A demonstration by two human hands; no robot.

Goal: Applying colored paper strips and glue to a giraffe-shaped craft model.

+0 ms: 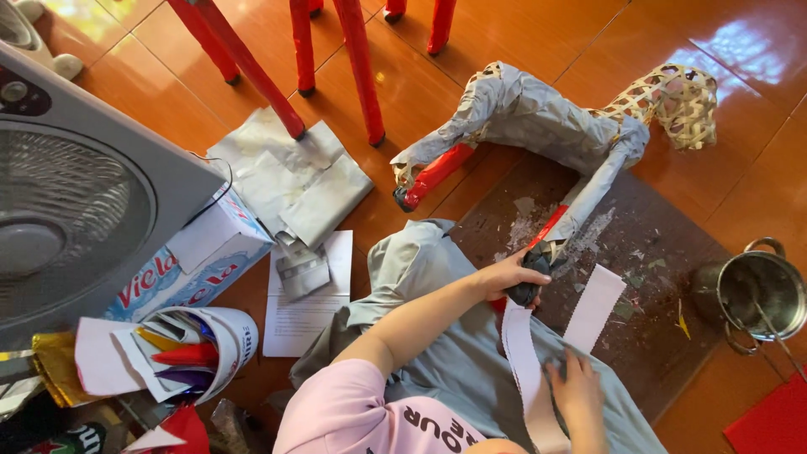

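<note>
Kneeling over a glossy orange tiled floor (pixel 538 34), a person in a pink sleeve works at a woven bamboo animal frame (pixel 546 126) that is partly covered in grey paper. It stands on a dark brown mat (pixel 664 286) flecked with paper scraps. The left hand (pixel 508 276) is curled tight around the foot of one of the frame's legs, where red wrapping shows just above the grip. The right hand (pixel 578 388) lies flat, fingers spread, pressing on a white paper strip (pixel 525 370) draped over grey cloth (pixel 437 336); a second white strip (pixel 595 307) lies just beside it on the mat.

Red chair legs (pixel 357 67) stand at the top of the view. A grey box fan (pixel 76 202) fills the left side, with a white and light blue carton bearing red lettering (pixel 197 261) lying against it. Near that, crumpled grey sheets (pixel 286 181) rest on the floor above a printed white sheet (pixel 307 311). A white tub (pixel 223 345) lying on its side holds coloured paper pieces. A steel pot (pixel 761 290) sits at the right.
</note>
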